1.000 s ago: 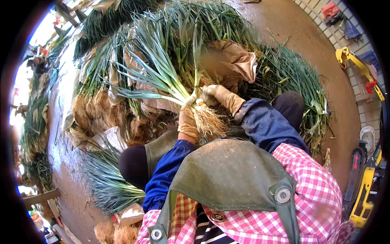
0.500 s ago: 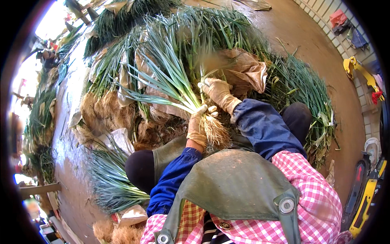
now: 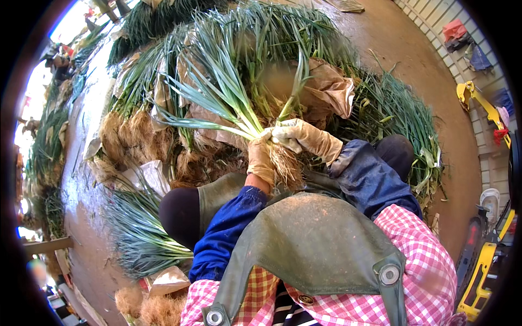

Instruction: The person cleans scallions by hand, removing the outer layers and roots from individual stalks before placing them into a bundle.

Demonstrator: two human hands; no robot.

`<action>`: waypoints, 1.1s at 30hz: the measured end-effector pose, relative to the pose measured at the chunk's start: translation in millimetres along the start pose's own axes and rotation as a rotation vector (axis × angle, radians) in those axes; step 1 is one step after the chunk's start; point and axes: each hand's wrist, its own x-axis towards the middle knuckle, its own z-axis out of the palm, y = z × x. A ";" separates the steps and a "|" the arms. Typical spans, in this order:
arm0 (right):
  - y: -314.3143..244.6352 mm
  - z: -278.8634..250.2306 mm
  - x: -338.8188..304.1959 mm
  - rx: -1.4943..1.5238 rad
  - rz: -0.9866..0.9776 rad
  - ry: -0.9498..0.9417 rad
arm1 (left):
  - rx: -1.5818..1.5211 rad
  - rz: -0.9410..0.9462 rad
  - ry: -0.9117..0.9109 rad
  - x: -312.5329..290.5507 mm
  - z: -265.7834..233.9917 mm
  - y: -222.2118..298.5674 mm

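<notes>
Muddy brown floor (image 3: 459,174) on the right, tiled wall (image 3: 431,24) upper right, and mid-frame the left hand (image 3: 261,156)'s clamped round a green onion bunch (image 3: 246,113), right hand (image 3: 305,139) closed on another stalk (image 3: 287,108).

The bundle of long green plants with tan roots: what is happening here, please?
The person's tan-gloved left hand grips the bundle of long green plants just above its stringy tan roots. The tan-gloved right hand is close beside it, where a separate green stalk leans upward. Beyond lies a heap of green plants.
</notes>
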 end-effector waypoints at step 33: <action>13.1 -15.6 58.2 -1.218 0.232 0.298 | 0.333 0.198 0.170 6.7 -27.1 -3.7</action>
